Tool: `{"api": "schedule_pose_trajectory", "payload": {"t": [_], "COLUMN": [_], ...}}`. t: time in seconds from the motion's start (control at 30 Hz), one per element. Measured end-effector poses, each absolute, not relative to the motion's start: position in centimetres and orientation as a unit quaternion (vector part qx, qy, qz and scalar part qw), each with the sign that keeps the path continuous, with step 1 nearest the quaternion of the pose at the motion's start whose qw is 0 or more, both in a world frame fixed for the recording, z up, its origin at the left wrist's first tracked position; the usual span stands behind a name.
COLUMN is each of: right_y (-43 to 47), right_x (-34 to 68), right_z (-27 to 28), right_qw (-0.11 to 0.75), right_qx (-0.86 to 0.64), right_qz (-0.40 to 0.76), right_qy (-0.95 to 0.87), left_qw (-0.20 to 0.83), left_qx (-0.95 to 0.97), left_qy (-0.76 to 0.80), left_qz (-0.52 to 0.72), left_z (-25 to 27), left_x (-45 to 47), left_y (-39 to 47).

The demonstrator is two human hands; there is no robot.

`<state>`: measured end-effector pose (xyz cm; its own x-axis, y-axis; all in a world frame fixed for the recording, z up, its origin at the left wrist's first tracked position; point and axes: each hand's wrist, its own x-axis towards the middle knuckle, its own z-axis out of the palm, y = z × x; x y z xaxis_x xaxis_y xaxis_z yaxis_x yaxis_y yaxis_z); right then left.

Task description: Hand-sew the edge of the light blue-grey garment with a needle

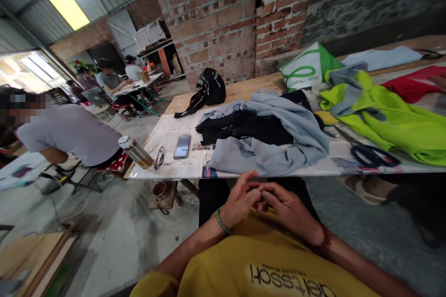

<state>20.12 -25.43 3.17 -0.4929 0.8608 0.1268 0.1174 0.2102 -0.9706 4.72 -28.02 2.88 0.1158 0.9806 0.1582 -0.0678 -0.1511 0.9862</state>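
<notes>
My left hand (241, 199), with a green band on its wrist, is in front of my body just below the table's near edge. Its thumb and fingers are bent in against the fingertips of my right hand (288, 206), which wears a dark red bracelet. The fingertips of both hands meet in a pinch; whatever may be between them is too small or hidden to make out. Just beyond the hands, a crumpled grey cloth (268, 155) lies on the table (162, 141), with a black garment (249, 127) bunched on top of it.
Dark-handled scissors (374, 155) lie to the right, beside a lime-green garment (390, 111). A phone (183, 147), glasses (159, 158) and a bottle (135, 151) are at left. Behind stand a black bag (212, 87) and a green-white bag (310, 67). A co-worker (75, 132) sits at left.
</notes>
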Motion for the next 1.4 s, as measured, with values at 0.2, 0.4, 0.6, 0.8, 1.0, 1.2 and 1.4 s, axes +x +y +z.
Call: {"api": "schedule_pose_trajectory", "payload": {"t": [0.2,0.4,0.6,0.8,1.0,1.2,1.4], "right_y": [-24.1,-23.4,-22.2,-20.4,-20.2,-20.3,-19.9], "right_x": [20.8,21.8,23.3,27.3,31.4,33.1,30.2], "right_z": [4.3,4.0,4.5,6.8,9.0,8.1,8.9], "right_qw": [0.420,0.459,0.509,0.600,0.664,0.679,0.687], "right_qx": [-0.397,-0.366,-0.394,-0.423,-0.439,-0.447,-0.451], "right_qz": [0.555,0.679,0.679,0.635,0.587,0.568,0.549], "right_qy": [-0.598,-0.441,-0.353,-0.241,-0.146,-0.126,-0.151], "left_qw": [0.650,0.597,0.561,0.519,0.489,0.467,0.500], "left_qx": [0.522,0.483,0.498,0.509,0.564,0.601,0.509], "left_qy": [0.416,0.500,0.542,0.572,0.563,0.543,0.563], "left_qz": [0.365,0.401,0.378,0.381,0.355,0.353,0.417], "left_z": [2.3,1.7,1.3,2.4,4.1,4.0,2.8], "left_x": [5.0,4.3,4.6,5.1,6.5,6.4,3.1], "left_y": [-28.1,-28.3,-28.1,-27.8,-28.0,-28.3,-28.4]}}
